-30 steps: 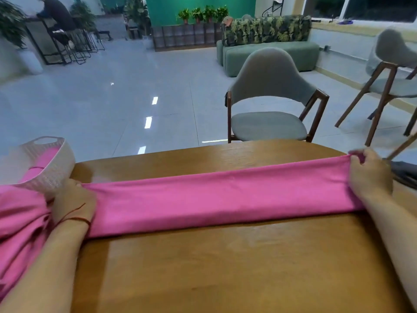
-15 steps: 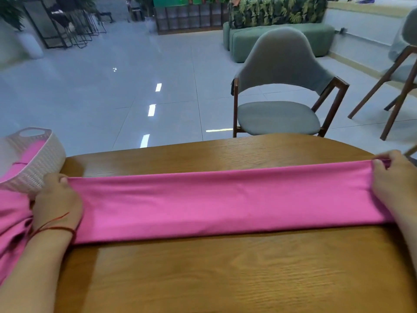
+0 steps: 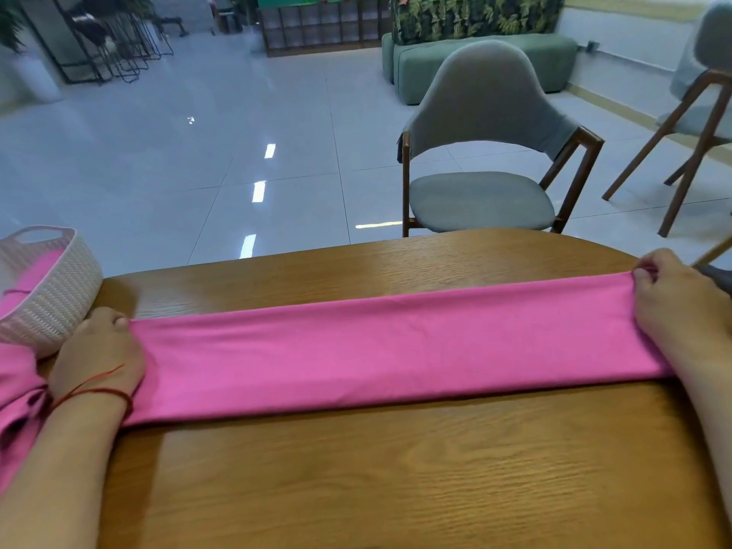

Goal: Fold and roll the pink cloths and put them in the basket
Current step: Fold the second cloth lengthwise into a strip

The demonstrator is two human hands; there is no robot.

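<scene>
The left hand (image 3: 97, 352) grips the left end of the pink cloth (image 3: 396, 346), fingers curled over it, and the right hand (image 3: 681, 307) pinches the right end. The cloth lies as a long folded strip, stretched between the left and right edges of the table (image 3: 396, 489). Even tension should flatten it; then roll tightly from one end, edges aligned. The white basket (image 3: 51, 295) at the far left corner holds pink fabric (image 3: 37, 267).

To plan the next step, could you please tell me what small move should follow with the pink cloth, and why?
Probably begin rolling: the right hand turns its end of the pink cloth over toward the left hand. The cloth already lies as a long folded band, flat on the table, gripped at both ends, and the basket stands by the left hand.
</scene>
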